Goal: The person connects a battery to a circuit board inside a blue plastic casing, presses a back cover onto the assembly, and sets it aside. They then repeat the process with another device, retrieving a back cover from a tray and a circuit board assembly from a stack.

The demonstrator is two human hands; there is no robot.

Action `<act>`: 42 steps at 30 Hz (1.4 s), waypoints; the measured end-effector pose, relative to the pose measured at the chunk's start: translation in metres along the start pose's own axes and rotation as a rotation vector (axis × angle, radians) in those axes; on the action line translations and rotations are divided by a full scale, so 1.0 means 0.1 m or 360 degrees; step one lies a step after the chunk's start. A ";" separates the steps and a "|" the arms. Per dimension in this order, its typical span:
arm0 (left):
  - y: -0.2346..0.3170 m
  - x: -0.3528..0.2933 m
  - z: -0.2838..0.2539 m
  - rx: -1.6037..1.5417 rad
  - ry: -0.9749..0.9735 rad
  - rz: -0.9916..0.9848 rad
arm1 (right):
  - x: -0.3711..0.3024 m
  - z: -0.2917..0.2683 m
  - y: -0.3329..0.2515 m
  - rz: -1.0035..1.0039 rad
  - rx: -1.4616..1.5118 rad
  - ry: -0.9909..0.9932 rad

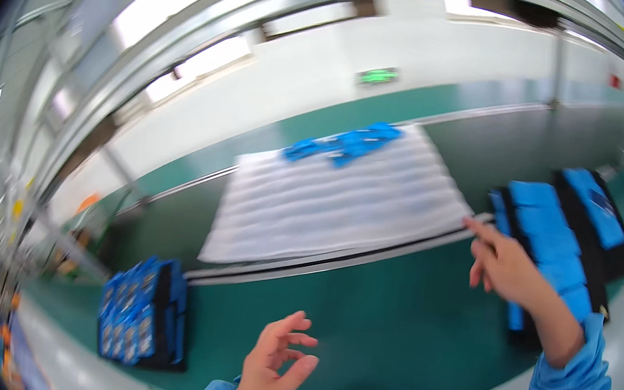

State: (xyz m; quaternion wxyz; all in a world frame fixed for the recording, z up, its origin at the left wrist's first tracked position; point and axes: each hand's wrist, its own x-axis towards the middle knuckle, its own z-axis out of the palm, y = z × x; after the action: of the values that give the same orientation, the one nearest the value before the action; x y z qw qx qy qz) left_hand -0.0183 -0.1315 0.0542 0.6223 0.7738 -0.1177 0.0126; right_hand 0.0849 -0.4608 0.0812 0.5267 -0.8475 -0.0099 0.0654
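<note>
My left hand (277,366) hovers over the green work surface near my body, its fingers curved and apart, holding nothing. Farther right, my right hand (504,264) has its index finger stretched out and the other fingers loosely bent, with nothing in it. That fingertip is close to the near right corner of a white, ribbed padded sheet (334,205); whether it touches cannot be made out. Several small blue pieces (345,143) lie bunched on the sheet's far edge. Beside my right hand are blue and black flat pieces (549,232) in rows, partly behind my forearm.
A blue and black block of pieces with silvery bits (134,313) stands at the left of the green work surface (373,335). A metal rail (256,272) runs between this surface and the dark belt (481,149). Metal posts and an overhead frame stand around the line.
</note>
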 end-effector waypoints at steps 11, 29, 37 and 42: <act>-0.36 -2.12 -2.72 0.0603 0.2326 0.0068 | 0.23 3.65 -0.91 -0.0049 0.0197 -0.1329; -1.47 -2.22 -5.10 0.0077 0.1466 -0.0689 | 0.64 4.99 -1.72 0.0591 0.0592 -0.0858; -0.66 -2.12 -4.30 0.0255 0.1504 -0.0332 | 0.59 4.53 -1.80 0.0322 0.0506 -0.0617; -0.31 -1.97 -3.44 -0.0172 0.1062 -0.0561 | 0.91 3.59 -1.47 0.0112 0.0206 -0.0438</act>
State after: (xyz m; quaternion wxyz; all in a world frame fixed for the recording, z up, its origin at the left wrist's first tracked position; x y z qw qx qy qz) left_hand -0.1597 0.2401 0.0693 0.6589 0.7016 0.2256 0.1505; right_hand 0.1394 -0.0674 0.0462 0.5712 -0.7947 -0.0481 0.1997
